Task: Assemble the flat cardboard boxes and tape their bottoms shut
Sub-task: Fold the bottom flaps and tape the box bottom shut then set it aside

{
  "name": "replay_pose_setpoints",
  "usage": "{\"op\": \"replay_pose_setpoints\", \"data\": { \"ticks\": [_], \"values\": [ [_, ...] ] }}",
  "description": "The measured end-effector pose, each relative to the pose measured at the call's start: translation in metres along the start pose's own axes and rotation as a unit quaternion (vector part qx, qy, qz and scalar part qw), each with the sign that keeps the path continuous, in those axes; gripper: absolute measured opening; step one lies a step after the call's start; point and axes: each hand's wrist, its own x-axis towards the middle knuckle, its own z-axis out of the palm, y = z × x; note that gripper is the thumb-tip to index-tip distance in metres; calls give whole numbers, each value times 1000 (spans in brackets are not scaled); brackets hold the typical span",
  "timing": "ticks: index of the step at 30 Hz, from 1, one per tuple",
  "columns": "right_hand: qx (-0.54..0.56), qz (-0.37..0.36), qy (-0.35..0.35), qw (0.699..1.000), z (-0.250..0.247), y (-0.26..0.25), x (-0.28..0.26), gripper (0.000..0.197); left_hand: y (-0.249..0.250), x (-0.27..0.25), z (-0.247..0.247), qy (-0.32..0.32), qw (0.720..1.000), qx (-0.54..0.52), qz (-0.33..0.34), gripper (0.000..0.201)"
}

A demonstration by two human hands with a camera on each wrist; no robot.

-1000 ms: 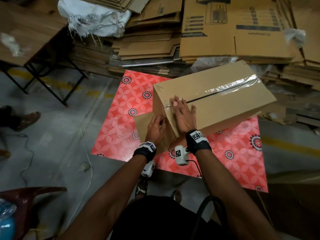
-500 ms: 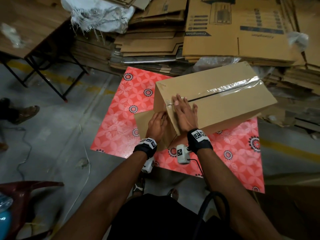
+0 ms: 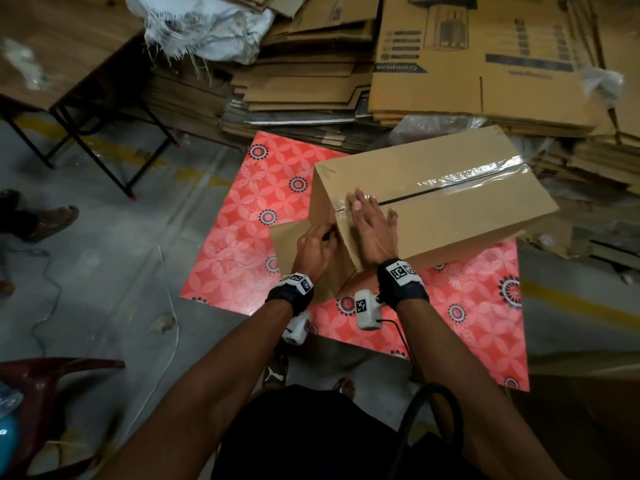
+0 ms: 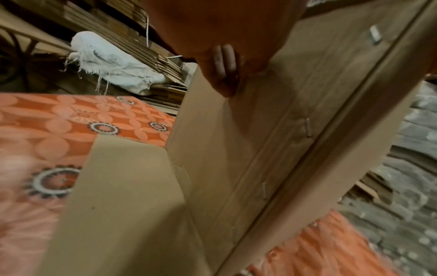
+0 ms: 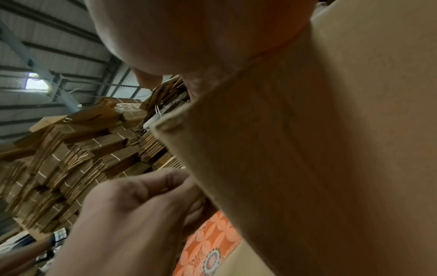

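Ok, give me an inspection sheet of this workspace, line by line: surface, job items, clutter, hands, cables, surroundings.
Surface: red floral mat lying on a grey concrete floor.
Job's things: assembled cardboard box on the mat; clear tape runs along its upward seam; one flap lies out flat.
Clutter: flattened cartons stacked behind; white sack on top of them.
Hands: right hand flat, pressing the tape at the box's near edge; left hand fingers curled against the box's end face, grip unclear.
Cables: black cable by the right forearm; thin cord on the floor.
Surroundings: folding table, red chair, another person's foot.
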Motion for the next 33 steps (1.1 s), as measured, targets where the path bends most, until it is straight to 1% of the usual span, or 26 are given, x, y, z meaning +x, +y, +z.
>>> {"op": "replay_pose_setpoints", "data": {
  "ticks": [2,3,5,8,13,16,18,20,22,26,29,33],
  "values": [
    [0,-4,0,1000,0,0,-1,72,-7,-6,-5,-25,999,-3,22,33],
    [-1,-5,1,1000,1,0,-1,73,-8,-9,-6,-31,999,-3,31,34],
    [-4,-5,1,1000,1,0,-1,74,-6,-9,-4,-30,999,1,38,26],
    [-9,-4,0,1000,0,-1,-2,72,-5,-7,0,-4,1000,-4,31,15],
    [-10,-3,3,1000,-1,-3,-2,69,1,-9,5,41,999,-23,-11,11],
    [-9,-3,2,1000,0,-3,-1,72,12,-10,10,59,996,-35,-54,13],
    [-5,-2,3,1000,-1,-3,-1,70,14,-11,14,75,992,-50,-88,15],
    [-2,0,3,1000,-1,-4,-2,66,11,-13,14,80,990,-58,-97,19],
    [2,1,5,1000,-2,-5,-3,63,4,-16,12,64,992,-72,-80,21],
    [-7,5,3,1000,-2,-6,-3,65,-6,-11,1,33,994,-95,-41,12],
    [-11,4,8,1000,-1,-6,-3,65,-11,-5,-5,14,997,-76,15,9],
    [-15,7,12,1000,1,-6,-2,73,-13,-1,-8,-1,997,-50,58,8]
  ]
}}
